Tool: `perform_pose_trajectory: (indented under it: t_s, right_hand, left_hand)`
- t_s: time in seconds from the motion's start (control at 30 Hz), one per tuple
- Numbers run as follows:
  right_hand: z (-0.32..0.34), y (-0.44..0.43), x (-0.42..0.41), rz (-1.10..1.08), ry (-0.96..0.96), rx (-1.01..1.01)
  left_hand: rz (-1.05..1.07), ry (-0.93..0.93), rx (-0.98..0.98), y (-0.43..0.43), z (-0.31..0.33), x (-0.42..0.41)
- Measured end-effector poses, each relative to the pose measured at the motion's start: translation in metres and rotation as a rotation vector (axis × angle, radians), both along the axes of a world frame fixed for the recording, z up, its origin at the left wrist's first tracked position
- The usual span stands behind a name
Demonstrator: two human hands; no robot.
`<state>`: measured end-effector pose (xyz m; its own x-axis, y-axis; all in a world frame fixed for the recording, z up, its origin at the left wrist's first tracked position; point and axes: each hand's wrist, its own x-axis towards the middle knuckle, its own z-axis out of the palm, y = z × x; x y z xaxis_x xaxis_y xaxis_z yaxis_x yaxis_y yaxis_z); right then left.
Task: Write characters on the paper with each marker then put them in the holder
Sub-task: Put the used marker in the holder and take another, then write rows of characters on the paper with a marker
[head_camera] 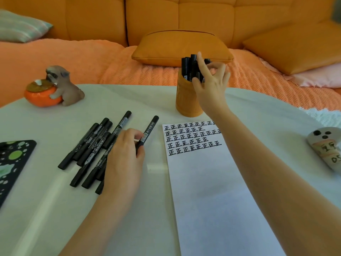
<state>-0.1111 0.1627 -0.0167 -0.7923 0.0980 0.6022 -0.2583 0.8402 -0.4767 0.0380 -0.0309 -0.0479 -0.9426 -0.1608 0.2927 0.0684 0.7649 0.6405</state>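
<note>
Right hand point(212, 84) is stowing at the far holder point(186, 100), grip unclear; left hand point(123, 152) is pinching the next marker point(150, 129), likely for uncapping.

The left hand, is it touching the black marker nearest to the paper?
Touching. The head view shows the left hand pinching the lower end of that black marker, fingers curled round it, just left of the paper.

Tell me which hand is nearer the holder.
Right. The right hand is at the holder, among its markers; the left hand is apart, down on the table, gripping a marker left of the paper.
</note>
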Motion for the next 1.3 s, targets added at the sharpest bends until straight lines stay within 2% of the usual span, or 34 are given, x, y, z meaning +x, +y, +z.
perform_pose_trajectory:
  t_s: [0.07, 0.2, 0.27, 0.4, 0.5, 0.63, 0.83, 1.0, 1.13, 1.3]
  right_hand:
    - [0.004, -0.003, 0.011, 0.013, -0.029, -0.092]
    - [0.013, -0.009, 0.049, 0.095, -0.152, -0.49]
    - [0.014, -0.012, 0.074, 0.17, -0.282, -0.65]
    - [0.008, -0.014, 0.12, 0.344, -0.645, -0.909]
    - [0.004, -0.013, 0.137, 0.392, -0.708, -1.01]
    - [0.002, -0.01, 0.146, 0.33, -0.665, -1.003]
    - [-0.001, -0.012, 0.156, 0.384, -0.589, -0.937]
    - [-0.004, -0.012, 0.158, 0.417, -0.611, -0.904]
    - [-0.004, -0.011, 0.159, 0.436, -0.631, -0.915]
    - [-0.004, -0.012, 0.159, 0.475, -0.625, -0.911]
  left_hand:
    - [-0.002, 0.034, 0.111, 0.0, 0.004, 0.001]
    - [-0.065, 0.063, 0.374, 0.005, 0.016, 0.005]
    - [-0.114, 0.056, 0.5, 0.009, 0.022, 0.008]
    - [-0.24, 0.02, 0.565, 0.016, 0.024, 0.011]
    - [-0.329, -0.043, 0.544, 0.022, 0.021, 0.014]
    - [-0.391, -0.074, 0.464, 0.026, 0.016, 0.018]
    - [-0.417, -0.184, 0.375, 0.029, 0.018, 0.021]
    - [-0.449, -0.238, 0.285, 0.032, 0.016, 0.023]
    - [-0.443, -0.212, 0.157, 0.035, 0.017, 0.028]
    - [-0.44, -0.21, 0.176, 0.034, 0.02, 0.03]
